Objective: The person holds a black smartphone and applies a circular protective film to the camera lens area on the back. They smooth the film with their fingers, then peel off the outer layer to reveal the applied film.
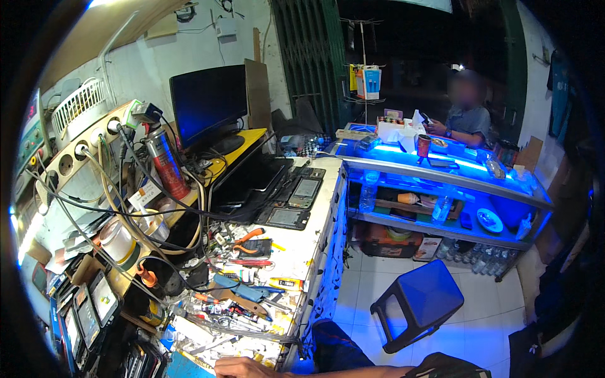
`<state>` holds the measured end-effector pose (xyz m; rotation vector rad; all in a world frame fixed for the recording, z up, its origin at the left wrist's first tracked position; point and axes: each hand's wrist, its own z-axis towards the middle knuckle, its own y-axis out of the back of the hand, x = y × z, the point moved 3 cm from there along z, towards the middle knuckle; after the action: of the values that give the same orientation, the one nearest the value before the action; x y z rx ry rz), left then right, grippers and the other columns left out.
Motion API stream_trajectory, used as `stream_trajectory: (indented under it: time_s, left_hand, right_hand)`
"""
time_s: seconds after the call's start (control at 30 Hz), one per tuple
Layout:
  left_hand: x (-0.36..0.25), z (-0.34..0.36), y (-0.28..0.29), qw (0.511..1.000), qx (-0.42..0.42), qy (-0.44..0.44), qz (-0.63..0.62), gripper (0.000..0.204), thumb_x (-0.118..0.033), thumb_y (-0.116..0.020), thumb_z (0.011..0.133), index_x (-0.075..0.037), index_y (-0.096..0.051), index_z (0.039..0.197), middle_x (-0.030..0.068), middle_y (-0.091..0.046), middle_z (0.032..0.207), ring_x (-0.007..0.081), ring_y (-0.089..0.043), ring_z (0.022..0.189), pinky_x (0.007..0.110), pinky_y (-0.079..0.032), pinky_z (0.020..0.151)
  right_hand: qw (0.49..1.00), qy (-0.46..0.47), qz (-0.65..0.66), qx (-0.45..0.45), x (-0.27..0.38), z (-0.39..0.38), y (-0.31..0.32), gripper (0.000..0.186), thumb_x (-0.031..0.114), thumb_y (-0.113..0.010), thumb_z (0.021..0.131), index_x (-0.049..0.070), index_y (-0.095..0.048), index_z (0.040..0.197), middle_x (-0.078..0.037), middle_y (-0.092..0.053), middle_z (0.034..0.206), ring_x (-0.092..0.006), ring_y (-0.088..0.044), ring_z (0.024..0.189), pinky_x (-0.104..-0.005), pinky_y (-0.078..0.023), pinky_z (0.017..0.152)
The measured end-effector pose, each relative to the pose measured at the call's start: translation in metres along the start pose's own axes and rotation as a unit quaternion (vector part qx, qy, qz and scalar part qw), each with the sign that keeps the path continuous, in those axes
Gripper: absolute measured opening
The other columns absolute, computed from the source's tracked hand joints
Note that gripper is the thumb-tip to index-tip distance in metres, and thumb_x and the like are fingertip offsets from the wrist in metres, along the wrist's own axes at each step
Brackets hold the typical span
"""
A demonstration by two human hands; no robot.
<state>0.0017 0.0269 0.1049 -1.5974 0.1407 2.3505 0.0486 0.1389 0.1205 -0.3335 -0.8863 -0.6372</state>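
My right hand (244, 368) is at the bottom edge, at the near end of the cluttered workbench (309, 236). Its fingers look bent and closed, but the frame cuts them off, and what they hold, if anything, is hidden. Beside it lies a blue mat (181, 366). My left hand is out of view. Farther up the bench are a wooden-handled tool (246, 303), a yellow tube (286, 284), orange-handled pliers (249, 235) and a red screwdriver (252, 263). Two opened tablets (285, 217) with bare batteries lie at the far end.
A power strip (65, 165) with tangled cables runs along the left, near a red spray can (165, 164) and a monitor (210, 104). A blue-lit glass counter (450, 173) stands at the back right; a person (467, 116) is behind it. A plastic stool (419, 302) is on the tiles.
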Motion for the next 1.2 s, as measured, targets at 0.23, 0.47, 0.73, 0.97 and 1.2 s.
stream_trajectory:
  time_s: [0.23, 0.47, 0.73, 0.97, 1.2]
  left_hand:
    - [-0.002, 0.001, -0.003, 1.000, 0.015, 0.002, -0.010, 0.022, -0.011, -0.059, 0.092, 0.008, -0.060, 0.102, 0.0163, -0.066, 0.097, 0.0206, -0.062, 0.081, 0.032, -0.052, 0.071]
    - [-0.010, -0.002, -0.004, 0.999, 0.031, 0.008, 0.014, 0.023, -0.012, -0.059, 0.092, 0.008, -0.059, 0.103, 0.0164, -0.065, 0.100, 0.0209, -0.062, 0.082, 0.032, -0.051, 0.072]
    - [0.020, 0.009, 0.018, 0.997, 0.072, -0.003, 0.017, 0.026, -0.015, -0.059, 0.092, 0.008, -0.059, 0.105, 0.0166, -0.064, 0.102, 0.0215, -0.061, 0.084, 0.033, -0.051, 0.074]
    - [0.017, 0.001, 0.012, 0.996, 0.080, -0.024, 0.026, 0.028, -0.017, -0.059, 0.093, 0.007, -0.058, 0.107, 0.0169, -0.063, 0.104, 0.0220, -0.060, 0.086, 0.034, -0.050, 0.076]
    - [0.002, 0.002, 0.000, 0.996, 0.080, -0.019, 0.030, 0.030, -0.019, -0.059, 0.093, 0.007, -0.058, 0.109, 0.0171, -0.062, 0.105, 0.0226, -0.059, 0.087, 0.035, -0.049, 0.078]
  right_hand:
    - [1.000, 0.012, -0.007, 0.017, 0.000, 0.003, 0.001, 0.024, 0.010, -0.062, 0.075, -0.001, -0.041, 0.069, -0.008, -0.042, 0.066, -0.0220, -0.043, 0.064, -0.0361, -0.036, 0.060]
    - [1.000, 0.022, 0.003, 0.000, -0.003, -0.002, 0.000, 0.021, 0.007, -0.054, 0.079, -0.001, -0.039, 0.069, -0.010, -0.038, 0.066, -0.0227, -0.039, 0.064, -0.0371, -0.035, 0.062]
    - [0.999, -0.014, -0.025, -0.016, -0.017, 0.001, -0.005, 0.025, 0.015, -0.052, 0.093, -0.003, -0.044, 0.076, -0.011, -0.043, 0.061, -0.0241, -0.042, 0.055, -0.0401, -0.036, 0.056]
    - [1.000, -0.004, 0.008, 0.004, 0.003, 0.006, -0.003, 0.031, 0.026, -0.051, 0.096, -0.001, -0.056, 0.110, -0.012, -0.059, 0.091, -0.0240, -0.058, 0.084, -0.0366, -0.046, 0.076]
    - [0.995, -0.064, 0.022, 0.076, 0.008, 0.006, 0.001, 0.034, 0.024, -0.060, 0.090, 0.001, -0.058, 0.116, -0.012, -0.064, 0.105, -0.0243, -0.062, 0.096, -0.0360, -0.048, 0.082]
